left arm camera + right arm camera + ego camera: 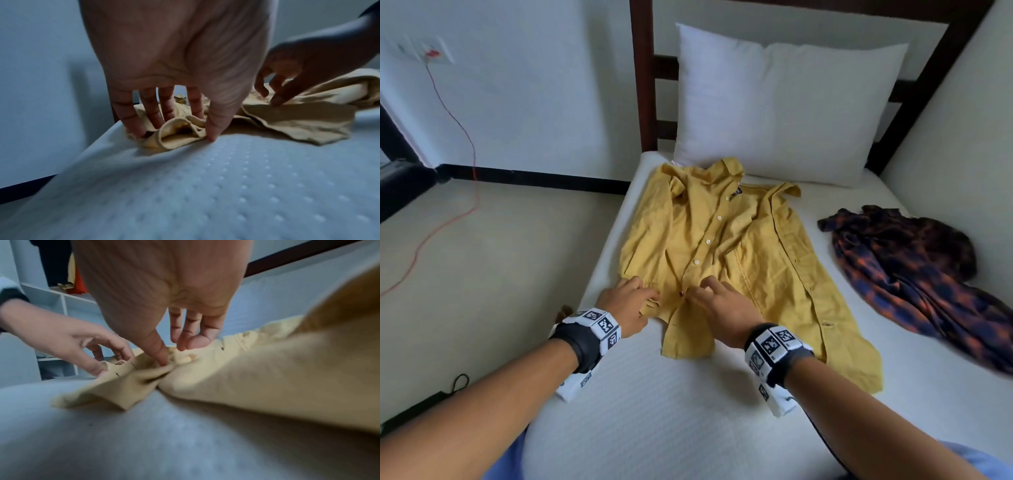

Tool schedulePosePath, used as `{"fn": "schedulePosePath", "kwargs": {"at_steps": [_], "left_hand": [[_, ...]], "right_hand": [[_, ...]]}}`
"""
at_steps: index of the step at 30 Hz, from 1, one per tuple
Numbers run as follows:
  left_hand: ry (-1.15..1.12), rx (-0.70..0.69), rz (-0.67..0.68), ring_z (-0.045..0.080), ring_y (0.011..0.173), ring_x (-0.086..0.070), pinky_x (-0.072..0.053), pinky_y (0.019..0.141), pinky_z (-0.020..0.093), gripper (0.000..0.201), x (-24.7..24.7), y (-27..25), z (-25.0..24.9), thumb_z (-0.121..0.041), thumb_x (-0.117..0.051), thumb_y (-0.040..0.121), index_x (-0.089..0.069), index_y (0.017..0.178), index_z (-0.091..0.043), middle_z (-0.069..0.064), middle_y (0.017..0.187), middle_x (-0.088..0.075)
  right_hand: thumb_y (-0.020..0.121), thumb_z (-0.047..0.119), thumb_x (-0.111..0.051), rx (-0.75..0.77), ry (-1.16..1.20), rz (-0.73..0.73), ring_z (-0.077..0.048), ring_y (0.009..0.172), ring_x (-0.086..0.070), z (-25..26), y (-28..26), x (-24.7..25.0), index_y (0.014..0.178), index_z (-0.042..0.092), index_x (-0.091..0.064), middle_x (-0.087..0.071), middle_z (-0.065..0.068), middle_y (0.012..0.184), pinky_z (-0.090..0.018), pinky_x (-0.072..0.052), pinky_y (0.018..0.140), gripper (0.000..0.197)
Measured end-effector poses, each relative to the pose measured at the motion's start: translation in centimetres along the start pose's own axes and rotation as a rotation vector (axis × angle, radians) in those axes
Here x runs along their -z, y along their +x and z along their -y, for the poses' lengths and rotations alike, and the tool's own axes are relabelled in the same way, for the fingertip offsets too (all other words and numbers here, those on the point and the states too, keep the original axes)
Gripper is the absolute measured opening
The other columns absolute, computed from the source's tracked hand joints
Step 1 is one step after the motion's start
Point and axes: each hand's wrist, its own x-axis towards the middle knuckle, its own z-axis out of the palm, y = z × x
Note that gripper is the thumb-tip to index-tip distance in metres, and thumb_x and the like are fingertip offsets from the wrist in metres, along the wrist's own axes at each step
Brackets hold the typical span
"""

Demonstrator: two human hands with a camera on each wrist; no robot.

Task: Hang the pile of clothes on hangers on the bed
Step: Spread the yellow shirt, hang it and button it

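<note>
A yellow button-up shirt (736, 246) lies front up on the white bed (654, 411), collar toward the pillow. Both my hands work at the lower end of its button strip. My left hand (650, 298) pinches a bunched fold of the hem between thumb and fingers (176, 134). Just to its right, my right hand (702, 291) holds the strip's edge, thumb pressed down and fingers curled over the cloth (172, 355). A crumpled dark plaid shirt (914, 270) in orange and blue lies on the bed's right side.
A white pillow (774, 109) leans on the dark wooden headboard (647, 85). A wall runs along the bed's right. Left of the bed is pale floor with a red cable (448, 212). White shelves (61, 305) with hanging clothes show in the right wrist view.
</note>
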Motion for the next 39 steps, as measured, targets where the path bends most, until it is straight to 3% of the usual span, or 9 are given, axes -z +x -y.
{"fn": "schedulePosePath", "kwargs": {"at_steps": [4, 8, 11, 14, 18, 23, 30, 35, 39], "left_hand": [[0.042, 0.033, -0.102, 0.016, 0.110, -0.048, -0.046, 0.081, 0.031, 0.017, 0.7, -0.1, 0.7, -0.040, -0.055, 0.095, -0.062, 0.110, -0.041, -0.010, 0.109, -0.051], [0.205, 0.038, -0.098, 0.018, 0.110, -0.049, -0.046, 0.082, 0.032, 0.019, 1.0, -0.2, 1.4, -0.018, -0.050, 0.095, -0.060, 0.107, -0.028, -0.006, 0.110, -0.051], [0.208, 0.114, -0.053, 0.018, 0.111, -0.049, -0.047, 0.075, 0.032, 0.023, 1.8, -0.6, 3.1, -0.011, -0.048, 0.091, -0.061, 0.106, -0.023, -0.005, 0.110, -0.051], [0.145, 0.108, -0.091, 0.018, 0.113, -0.047, -0.046, 0.076, 0.031, 0.032, 2.1, -1.0, 4.7, -0.016, -0.054, 0.090, -0.057, 0.121, -0.027, -0.005, 0.120, -0.051], [0.014, -0.095, -0.227, 0.017, 0.111, -0.045, -0.046, 0.084, 0.033, 0.052, 1.4, -1.1, 4.2, -0.024, -0.067, 0.083, -0.053, 0.133, -0.028, -0.006, 0.122, -0.049], [0.117, -0.333, -0.089, 0.014, 0.114, -0.042, -0.040, 0.093, 0.035, 0.058, -0.4, -0.5, 0.8, -0.035, -0.065, 0.082, -0.050, 0.138, -0.037, -0.011, 0.127, -0.046], [0.240, -0.124, -0.178, 0.018, 0.099, -0.054, -0.046, 0.080, 0.032, 0.024, -1.2, 0.5, -0.2, -0.028, -0.052, 0.094, -0.056, 0.118, -0.026, -0.006, 0.110, -0.057], [0.177, -0.064, -0.257, 0.018, 0.079, -0.061, -0.045, 0.055, 0.029, 0.016, -0.4, -0.2, 0.8, -0.012, -0.056, 0.091, -0.060, 0.101, -0.023, -0.009, 0.087, -0.062], [-0.114, 0.048, -0.366, 0.025, 0.069, -0.056, -0.044, 0.060, 0.033, 0.008, 1.8, -1.3, 1.1, -0.018, -0.052, 0.094, -0.059, 0.090, -0.020, -0.006, 0.081, -0.061]], "right_hand": [[0.085, -0.003, -0.050, 0.166, -0.077, 0.179, -0.029, 0.135, -0.040, 2.6, 1.2, 0.7, 0.152, 0.048, -0.025, -0.011, 0.011, 0.166, -0.043, -0.052, 0.097, 0.088], [0.087, 0.008, -0.055, 0.120, -0.102, 0.233, -0.028, 0.121, -0.050, 3.0, 2.4, -0.1, 0.150, 0.042, -0.033, -0.043, 0.001, 0.145, -0.042, -0.055, 0.088, 0.075], [0.089, 0.017, -0.051, -0.059, 0.030, 0.164, -0.026, 0.112, -0.059, 1.0, 2.4, 0.8, 0.131, 0.033, -0.059, -0.062, 0.001, 0.121, -0.040, -0.054, 0.088, 0.046], [0.086, 0.017, -0.053, -0.144, 0.129, 0.034, -0.025, 0.112, -0.061, -1.5, 1.0, 2.8, 0.127, 0.026, -0.065, -0.066, 0.001, 0.123, -0.038, -0.053, 0.089, 0.044], [0.087, 0.003, -0.056, -0.281, 0.296, -0.291, -0.027, 0.103, -0.062, -4.8, -1.9, 5.0, 0.112, 0.014, -0.070, -0.069, -0.006, 0.113, -0.036, -0.049, 0.083, 0.031], [0.070, -0.004, -0.061, -0.471, 0.271, -0.422, -0.030, 0.087, -0.061, -8.2, -5.8, 5.6, 0.082, 0.023, -0.066, -0.069, -0.003, 0.092, -0.031, -0.040, 0.069, 0.030], [0.065, 0.031, -0.059, -0.320, 0.161, -0.151, -0.015, 0.090, -0.052, -6.6, -6.7, 2.5, 0.079, 0.039, -0.057, -0.055, 0.013, 0.095, -0.033, -0.049, 0.067, 0.016], [0.086, 0.035, -0.060, -0.334, 0.194, -0.306, -0.019, 0.084, -0.055, -5.9, -4.7, 2.4, 0.093, 0.027, -0.067, -0.059, 0.007, 0.092, -0.036, -0.051, 0.068, 0.013], [0.096, 0.030, -0.058, -0.396, 0.295, -0.491, -0.022, 0.075, -0.056, -6.5, -4.7, 2.9, 0.088, 0.017, -0.066, -0.061, -0.001, 0.084, -0.034, -0.044, 0.063, 0.016]]}}
